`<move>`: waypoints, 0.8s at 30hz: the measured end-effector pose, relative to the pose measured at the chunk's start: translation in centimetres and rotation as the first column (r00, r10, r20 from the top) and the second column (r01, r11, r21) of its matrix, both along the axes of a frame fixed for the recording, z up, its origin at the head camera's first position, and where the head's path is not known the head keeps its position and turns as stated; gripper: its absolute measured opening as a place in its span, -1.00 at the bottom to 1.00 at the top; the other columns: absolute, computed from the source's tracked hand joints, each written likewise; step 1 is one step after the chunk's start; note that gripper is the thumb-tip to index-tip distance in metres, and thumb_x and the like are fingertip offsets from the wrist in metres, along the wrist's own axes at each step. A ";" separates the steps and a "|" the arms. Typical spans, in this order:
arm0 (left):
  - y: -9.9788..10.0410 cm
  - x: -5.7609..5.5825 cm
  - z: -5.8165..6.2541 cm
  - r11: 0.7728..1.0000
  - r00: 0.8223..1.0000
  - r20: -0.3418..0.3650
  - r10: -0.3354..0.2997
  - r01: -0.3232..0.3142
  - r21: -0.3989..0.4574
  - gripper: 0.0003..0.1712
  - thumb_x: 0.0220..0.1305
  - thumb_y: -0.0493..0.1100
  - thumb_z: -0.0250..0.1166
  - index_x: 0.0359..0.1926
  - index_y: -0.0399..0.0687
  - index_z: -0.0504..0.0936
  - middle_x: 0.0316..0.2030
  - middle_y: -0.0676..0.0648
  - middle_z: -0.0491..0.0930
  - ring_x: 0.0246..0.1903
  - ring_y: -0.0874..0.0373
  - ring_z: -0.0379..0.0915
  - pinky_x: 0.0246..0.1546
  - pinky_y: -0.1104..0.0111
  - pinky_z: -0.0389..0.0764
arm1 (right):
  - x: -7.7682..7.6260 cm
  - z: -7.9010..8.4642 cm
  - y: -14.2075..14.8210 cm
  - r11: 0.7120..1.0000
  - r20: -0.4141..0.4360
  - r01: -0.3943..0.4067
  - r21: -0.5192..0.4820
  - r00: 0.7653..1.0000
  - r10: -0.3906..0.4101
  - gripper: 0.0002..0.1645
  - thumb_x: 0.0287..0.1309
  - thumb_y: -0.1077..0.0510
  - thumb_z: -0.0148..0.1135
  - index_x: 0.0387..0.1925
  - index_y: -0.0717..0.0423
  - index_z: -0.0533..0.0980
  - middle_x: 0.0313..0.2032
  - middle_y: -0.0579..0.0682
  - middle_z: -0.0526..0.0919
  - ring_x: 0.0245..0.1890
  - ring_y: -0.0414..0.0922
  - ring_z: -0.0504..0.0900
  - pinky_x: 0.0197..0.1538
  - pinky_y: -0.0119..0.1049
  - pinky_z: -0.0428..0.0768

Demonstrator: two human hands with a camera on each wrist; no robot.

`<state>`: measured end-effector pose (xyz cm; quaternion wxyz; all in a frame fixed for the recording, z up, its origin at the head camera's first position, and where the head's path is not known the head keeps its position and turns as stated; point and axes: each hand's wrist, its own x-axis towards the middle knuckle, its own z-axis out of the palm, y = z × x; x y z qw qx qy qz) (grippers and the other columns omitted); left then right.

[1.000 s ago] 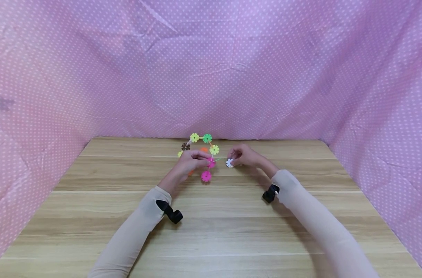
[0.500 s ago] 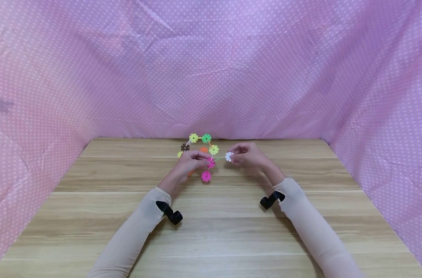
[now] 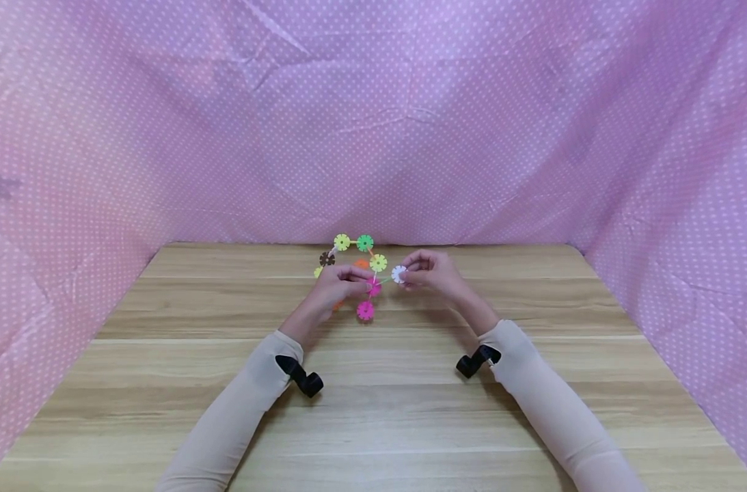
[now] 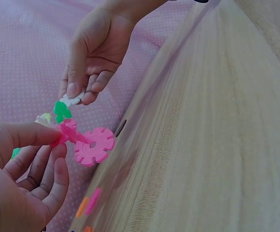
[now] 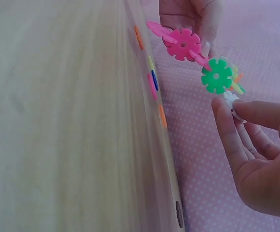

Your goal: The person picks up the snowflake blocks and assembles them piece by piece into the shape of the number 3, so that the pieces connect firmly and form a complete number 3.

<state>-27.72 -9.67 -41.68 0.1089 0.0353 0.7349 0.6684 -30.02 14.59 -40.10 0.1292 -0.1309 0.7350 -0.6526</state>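
Left hand (image 3: 331,288) pinches pink disc (image 5: 179,49), right hand (image 3: 439,275) white disc (image 3: 398,274) (blue piece (image 5: 154,80): right wrist view, not head).

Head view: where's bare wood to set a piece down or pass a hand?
Bare table shows between the sleeves, though wrist cameras jut in, and outside each sleeve to the side edges. Crowded toward the far middle: left hand, right hand, chain and white disc bunch together, with loose discs nearby. Wood hidden behind the hands can't be judged.
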 end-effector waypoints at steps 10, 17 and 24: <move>0.1 0.0 0.1 1.000 1.000 0.007 0.014 -0.014 0.008 -0.68 0.21 -0.40 0.42 0.01 -0.32 0.70 -0.22 -0.02 0.79 -0.28 0.30 0.67 0.05 0.24 0.71 | 0.0 -0.4 -0.4 0.999 0.019 0.017 -0.033 1.000 -0.017 -0.68 0.20 0.44 0.32 -0.03 0.47 0.48 -0.38 -0.07 0.72 -0.39 -0.16 0.76 -0.06 -0.09 0.78; 0.1 0.3 0.4 1.000 1.000 0.012 0.000 0.000 -0.016 -0.69 0.23 -0.38 0.41 0.02 -0.29 0.71 -0.24 0.01 0.75 -0.26 0.26 0.64 0.12 0.14 0.67 | 0.3 -0.5 -0.6 0.999 0.019 0.019 -0.030 1.000 -0.018 -0.71 0.19 0.40 0.36 -0.08 0.42 0.50 -0.37 -0.02 0.74 -0.39 -0.15 0.76 -0.04 -0.03 0.77; 0.2 0.2 0.3 1.000 1.000 0.011 0.012 -0.012 -0.014 -0.70 0.23 -0.38 0.40 0.00 -0.28 0.72 -0.14 -0.06 0.76 -0.24 0.27 0.64 0.06 0.26 0.71 | 0.5 -0.4 -0.7 0.998 0.001 0.048 -0.034 0.999 -0.048 -0.71 0.19 0.41 0.36 -0.08 0.44 0.52 -0.40 -0.07 0.77 -0.37 -0.14 0.79 0.01 0.08 0.74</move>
